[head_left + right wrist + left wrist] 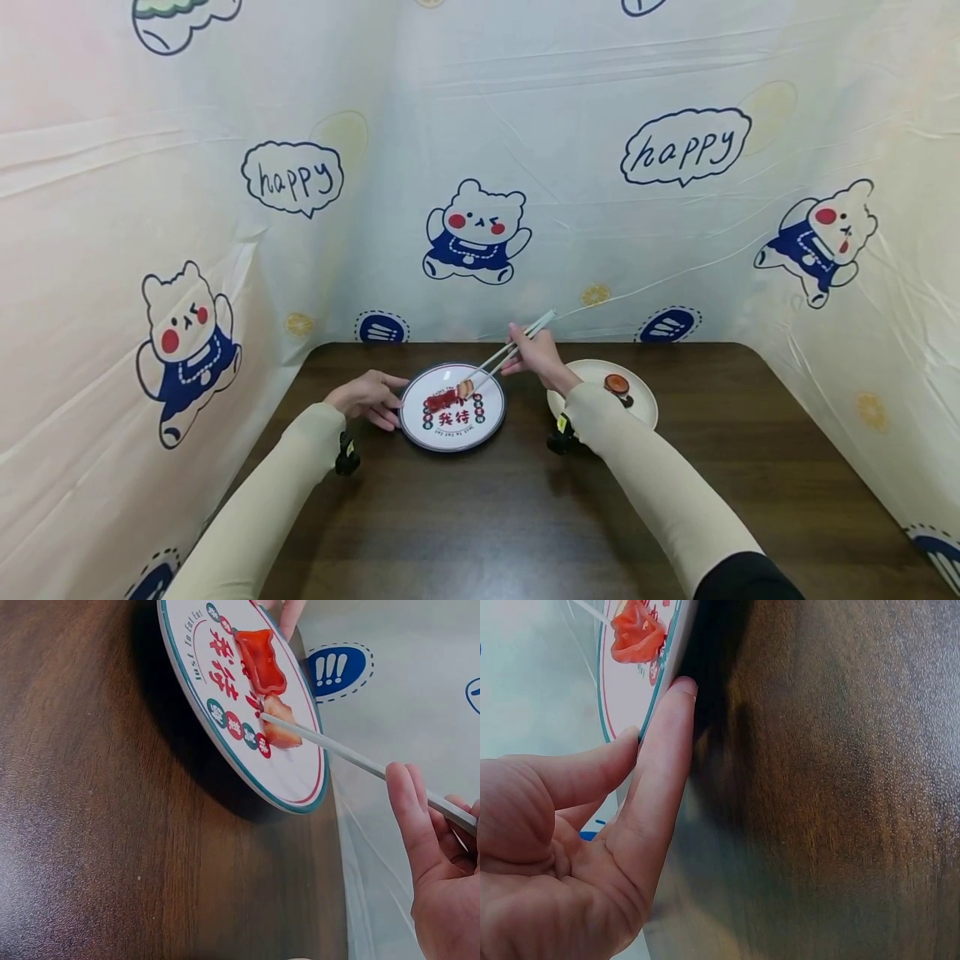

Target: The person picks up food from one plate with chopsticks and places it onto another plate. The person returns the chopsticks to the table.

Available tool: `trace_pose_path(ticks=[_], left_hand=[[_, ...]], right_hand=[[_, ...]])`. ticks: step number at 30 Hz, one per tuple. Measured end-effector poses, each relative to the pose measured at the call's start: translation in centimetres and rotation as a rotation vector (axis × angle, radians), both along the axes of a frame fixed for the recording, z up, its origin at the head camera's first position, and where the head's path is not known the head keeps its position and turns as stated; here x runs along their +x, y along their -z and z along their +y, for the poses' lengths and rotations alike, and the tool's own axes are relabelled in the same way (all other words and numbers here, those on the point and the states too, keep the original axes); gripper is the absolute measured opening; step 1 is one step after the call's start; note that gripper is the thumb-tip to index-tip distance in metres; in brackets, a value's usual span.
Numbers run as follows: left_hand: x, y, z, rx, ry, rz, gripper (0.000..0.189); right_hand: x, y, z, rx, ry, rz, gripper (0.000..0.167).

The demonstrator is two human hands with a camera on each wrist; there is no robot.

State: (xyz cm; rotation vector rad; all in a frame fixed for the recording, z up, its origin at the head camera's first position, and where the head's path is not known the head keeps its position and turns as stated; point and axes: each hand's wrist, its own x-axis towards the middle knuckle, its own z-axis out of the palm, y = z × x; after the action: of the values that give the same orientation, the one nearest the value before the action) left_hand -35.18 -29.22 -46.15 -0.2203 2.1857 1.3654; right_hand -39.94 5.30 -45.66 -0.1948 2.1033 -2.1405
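Observation:
My right hand grips a pair of pale chopsticks above the round white plate with the dark rim. In the right wrist view, a chopstick tip touches a pale pinkish-tan food piece. Right beside that piece lies a shiny red, wavy-edged food piece, flat on the printed plate. At the plate's left side my left hand holds the rim, the thumb at its edge and a finger along its outer side.
Partly behind my right forearm stands a cream plate with a round orange-brown slice and a dark piece. Under both plates is a dark wooden table. A printed cloth hangs behind and along the sides.

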Motion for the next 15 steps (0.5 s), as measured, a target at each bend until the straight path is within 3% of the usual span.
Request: trace_pose_path(ticks=[15], left_hand=[[0.47, -0.55, 0.19, 0.009, 0.008, -0.004, 0.061]], right_hand=[[-0.29, 0.26, -0.31, 0.001, 0.002, -0.007, 0.046]])
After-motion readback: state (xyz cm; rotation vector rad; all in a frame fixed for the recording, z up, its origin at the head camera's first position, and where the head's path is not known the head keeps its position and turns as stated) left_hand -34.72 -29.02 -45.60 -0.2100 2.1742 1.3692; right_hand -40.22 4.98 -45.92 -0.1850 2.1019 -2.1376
